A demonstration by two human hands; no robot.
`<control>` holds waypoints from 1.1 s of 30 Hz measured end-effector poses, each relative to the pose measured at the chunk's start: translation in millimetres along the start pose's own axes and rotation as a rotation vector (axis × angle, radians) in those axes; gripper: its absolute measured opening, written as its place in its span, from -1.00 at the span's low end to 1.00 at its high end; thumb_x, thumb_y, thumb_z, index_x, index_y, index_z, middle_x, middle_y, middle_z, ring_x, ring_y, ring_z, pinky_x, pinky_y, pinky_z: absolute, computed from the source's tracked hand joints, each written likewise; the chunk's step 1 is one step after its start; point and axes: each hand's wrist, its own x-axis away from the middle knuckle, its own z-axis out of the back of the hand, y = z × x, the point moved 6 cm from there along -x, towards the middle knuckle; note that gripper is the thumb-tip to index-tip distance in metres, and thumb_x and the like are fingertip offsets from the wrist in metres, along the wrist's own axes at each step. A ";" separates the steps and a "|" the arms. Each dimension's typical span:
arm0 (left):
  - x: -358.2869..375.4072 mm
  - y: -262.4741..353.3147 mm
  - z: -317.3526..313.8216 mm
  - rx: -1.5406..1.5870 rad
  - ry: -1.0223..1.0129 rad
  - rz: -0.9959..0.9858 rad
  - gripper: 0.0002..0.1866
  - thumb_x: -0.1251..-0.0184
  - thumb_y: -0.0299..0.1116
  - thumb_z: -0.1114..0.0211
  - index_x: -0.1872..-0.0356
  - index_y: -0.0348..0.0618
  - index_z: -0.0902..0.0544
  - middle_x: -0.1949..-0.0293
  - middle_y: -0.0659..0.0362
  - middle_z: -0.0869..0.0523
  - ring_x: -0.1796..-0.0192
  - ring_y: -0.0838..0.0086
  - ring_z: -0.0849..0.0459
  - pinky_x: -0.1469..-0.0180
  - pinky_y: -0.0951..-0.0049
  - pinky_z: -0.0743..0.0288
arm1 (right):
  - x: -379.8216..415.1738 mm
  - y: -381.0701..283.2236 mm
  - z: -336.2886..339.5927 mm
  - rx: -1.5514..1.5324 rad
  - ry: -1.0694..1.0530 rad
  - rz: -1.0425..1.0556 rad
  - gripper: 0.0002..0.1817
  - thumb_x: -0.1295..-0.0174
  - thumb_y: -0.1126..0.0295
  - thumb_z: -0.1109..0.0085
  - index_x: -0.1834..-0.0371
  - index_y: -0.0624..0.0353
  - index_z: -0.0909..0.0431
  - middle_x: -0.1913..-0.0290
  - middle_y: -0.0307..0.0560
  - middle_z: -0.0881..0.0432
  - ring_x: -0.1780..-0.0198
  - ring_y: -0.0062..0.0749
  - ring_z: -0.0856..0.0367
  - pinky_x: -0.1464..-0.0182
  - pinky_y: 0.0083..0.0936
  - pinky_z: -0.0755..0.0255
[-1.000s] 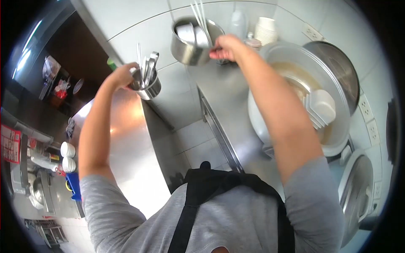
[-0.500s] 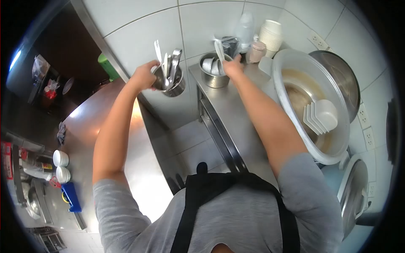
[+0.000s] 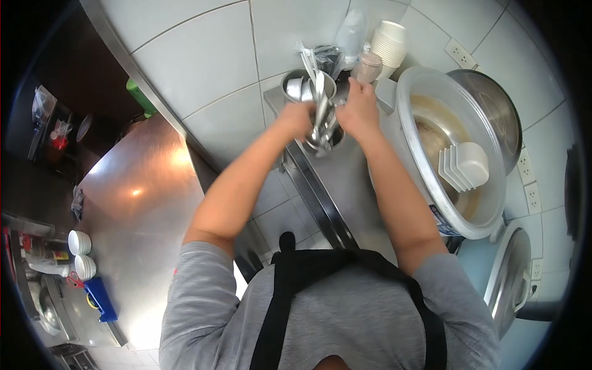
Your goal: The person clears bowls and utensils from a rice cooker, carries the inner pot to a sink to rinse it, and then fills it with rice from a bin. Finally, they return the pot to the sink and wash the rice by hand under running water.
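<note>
My left hand [image 3: 297, 121] is closed on a metal cup [image 3: 335, 143] filled with metal utensils [image 3: 322, 117], some of them spoons, blurred by motion. The cup is over the near edge of a narrow steel table. On the cup's other side is my right hand [image 3: 359, 113], its fingers curled and its thumb side against the utensils; I cannot tell what it grips. Just behind, a metal pot [image 3: 333, 87] holds small metal cups [image 3: 296, 90] and light-handled utensils [image 3: 308, 61]. A pinkish jar [image 3: 370, 66] stands close beyond my right fingertips.
Stacked pale cups [image 3: 390, 46] and a clear plastic bottle [image 3: 352, 37] stand by the wall. A large plastic tub [image 3: 404, 145] with white scoop-shaped bowls [image 3: 465, 165] sits on the right. Another steel table [image 3: 139, 228] is at left, bearing white bowls [image 3: 83, 265] and a blue holder [image 3: 102, 300].
My left hand has carried the cup of utensils rightward, to the front of the pot. My right hand has left the pot's rim and moved down beside the utensils.
</note>
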 end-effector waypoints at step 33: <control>-136.3 -107.3 27.7 -0.240 0.519 0.034 -0.81 0.16 -0.43 -0.40 0.43 -0.15 -0.64 0.34 0.02 -0.65 0.19 0.11 -0.63 0.15 0.23 -0.51 | -87.6 12.7 -132.5 -0.327 -0.119 -0.135 -0.82 0.07 0.35 -0.24 0.39 0.18 -0.61 0.30 0.10 -0.64 0.23 -0.04 -0.62 0.13 -0.29 -0.49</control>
